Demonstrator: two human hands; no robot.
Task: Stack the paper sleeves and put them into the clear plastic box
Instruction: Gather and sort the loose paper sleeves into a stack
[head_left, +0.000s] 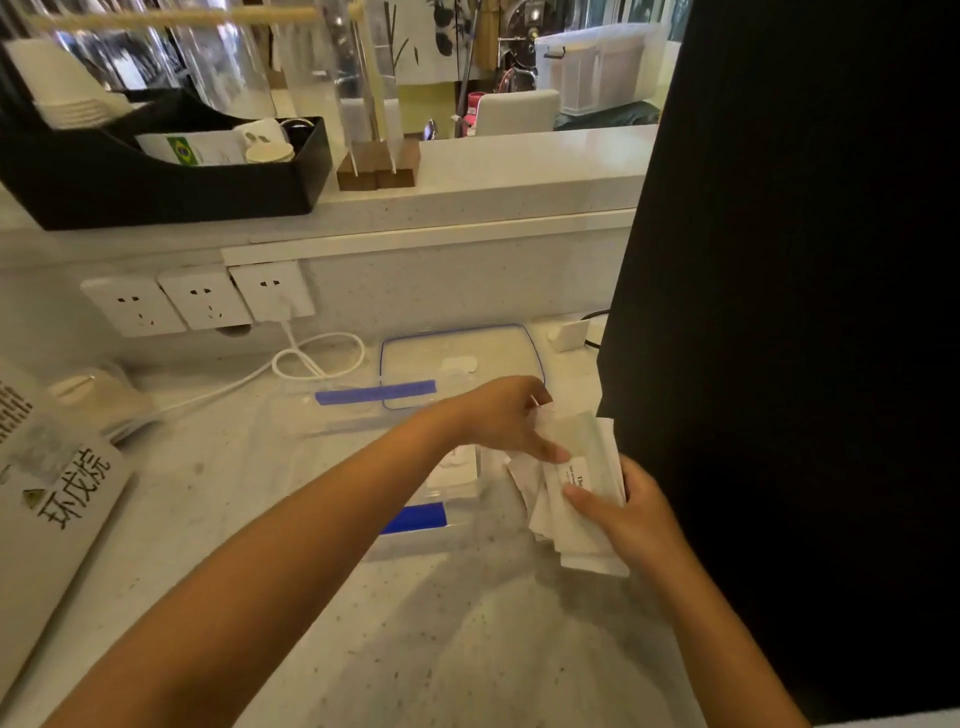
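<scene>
A loose, fanned pile of white paper sleeves (582, 499) lies at the right of the counter, beside a dark panel. My left hand (506, 415) reaches across from the left and pinches the pile's upper end. My right hand (631, 512) grips its lower right side, thumb pressed on top. The clear plastic box (415, 535) with blue clips sits just left of the pile, partly hidden under my left forearm, with a few white items inside. Its clear lid (457, 358) with a blue seal lies flat behind it.
A tall dark panel (805, 312) borders the work area on the right. Wall sockets (197, 301) with a white cable (311, 358) sit at the back left. A printed carton (52, 493) lies at the left edge. A black organiser tray (156, 182) stands on the raised ledge.
</scene>
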